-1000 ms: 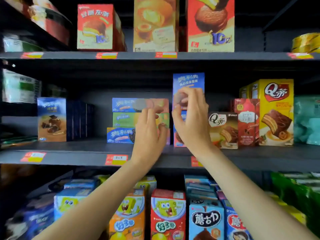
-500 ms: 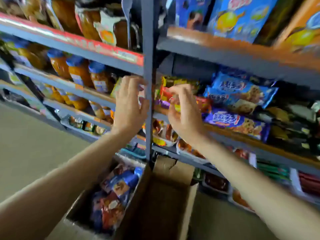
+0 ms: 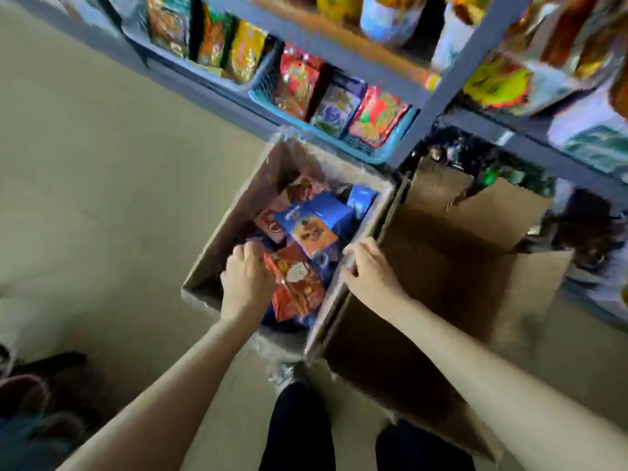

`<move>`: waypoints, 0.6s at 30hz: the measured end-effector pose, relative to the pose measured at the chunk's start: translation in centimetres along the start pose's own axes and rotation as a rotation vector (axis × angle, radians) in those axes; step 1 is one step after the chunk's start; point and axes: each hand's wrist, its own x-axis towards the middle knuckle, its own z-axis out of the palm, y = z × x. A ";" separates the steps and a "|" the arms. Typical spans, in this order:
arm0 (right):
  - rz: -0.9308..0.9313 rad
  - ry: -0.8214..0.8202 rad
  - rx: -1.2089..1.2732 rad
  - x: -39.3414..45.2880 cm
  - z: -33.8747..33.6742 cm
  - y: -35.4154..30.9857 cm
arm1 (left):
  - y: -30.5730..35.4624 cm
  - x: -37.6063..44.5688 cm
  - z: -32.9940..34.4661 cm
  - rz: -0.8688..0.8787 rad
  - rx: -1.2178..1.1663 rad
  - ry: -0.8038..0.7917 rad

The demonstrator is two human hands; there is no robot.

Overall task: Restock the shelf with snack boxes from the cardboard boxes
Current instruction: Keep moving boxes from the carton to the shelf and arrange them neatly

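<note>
My left hand (image 3: 246,278) curls into the full cardboard box (image 3: 217,253), grip contents unclear, right hand (image 3: 368,271) clasping its rim; yanking the red snack box (image 3: 295,287) risks toppling the loose blue box (image 3: 314,220)

Motion blur is smearing the packets on the shelf (image 3: 343,45), so no label is reading clearly. My left hand (image 3: 246,280) is covering its own fingertips inside the left cardboard box (image 3: 234,215), and I am not telling whether they are gripping the red snack box (image 3: 295,287). My right hand (image 3: 372,270) is hiding its fingertips behind the box wall. The dark shapes (image 3: 44,396) at the lower left are running off the frame's edge.
</note>
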 end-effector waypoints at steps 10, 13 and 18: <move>0.301 -0.417 -0.228 11.3 16.1 0.7 | -9.0 6.7 11.7 -0.259 -0.204 -0.261; 0.511 -0.404 -0.082 11.3 18.5 1.2 | -10.4 7.4 14.5 -0.346 -0.210 -0.377; 0.496 -0.396 -0.053 11.1 18.3 1.0 | -10.3 8.0 15.4 -0.455 -0.405 -0.315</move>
